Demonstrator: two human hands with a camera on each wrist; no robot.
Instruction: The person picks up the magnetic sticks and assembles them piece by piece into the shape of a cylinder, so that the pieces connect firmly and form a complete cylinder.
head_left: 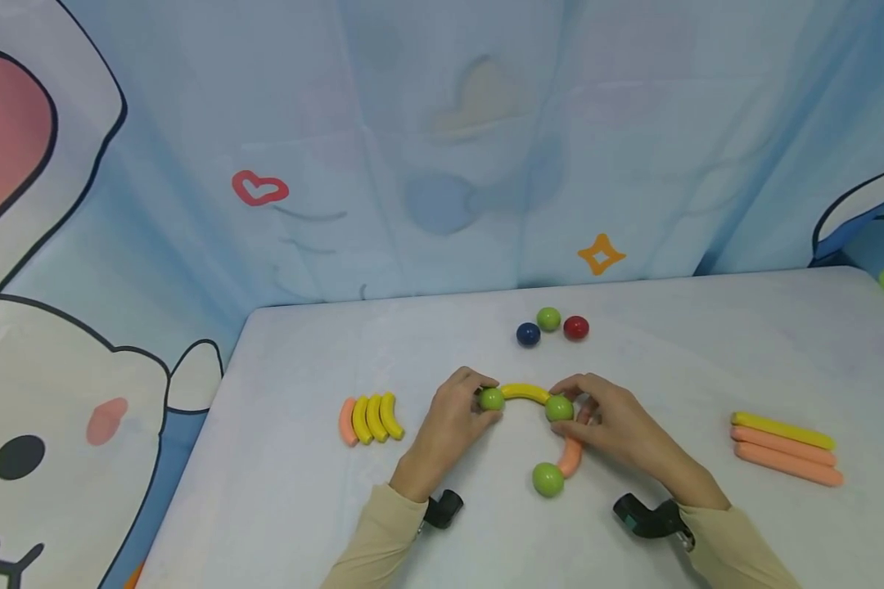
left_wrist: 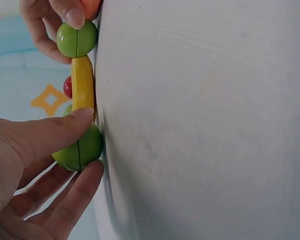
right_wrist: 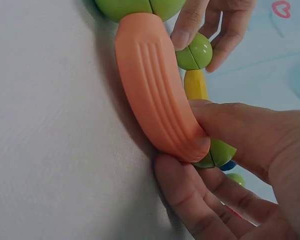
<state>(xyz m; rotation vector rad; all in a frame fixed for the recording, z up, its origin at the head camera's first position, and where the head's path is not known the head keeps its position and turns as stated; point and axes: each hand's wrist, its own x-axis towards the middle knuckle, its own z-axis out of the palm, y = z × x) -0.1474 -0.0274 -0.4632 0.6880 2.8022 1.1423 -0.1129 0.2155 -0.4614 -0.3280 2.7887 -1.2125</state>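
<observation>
A chain of toy pieces lies on the white table: a green ball (head_left: 492, 399), a yellow curved rod (head_left: 525, 392), a middle green ball (head_left: 559, 407), an orange curved rod (right_wrist: 155, 85) and a lower green ball (head_left: 548, 479). My left hand (head_left: 449, 421) grips the ball at the yellow rod's left end, thumb tip touching the rod in the left wrist view. With thumb and fingers, my right hand (head_left: 607, 417) pinches the middle ball where yellow and orange meet. Its fingers partly hide the orange rod's upper end in the head view.
Blue (head_left: 528, 334), green (head_left: 548, 319) and red (head_left: 576, 328) balls sit behind the chain. Several short curved rods (head_left: 373, 418) lie in a row at left. Three straight rods (head_left: 787, 450) lie at right. A printed blue curtain (head_left: 412, 204) hangs behind the table (head_left: 302, 523).
</observation>
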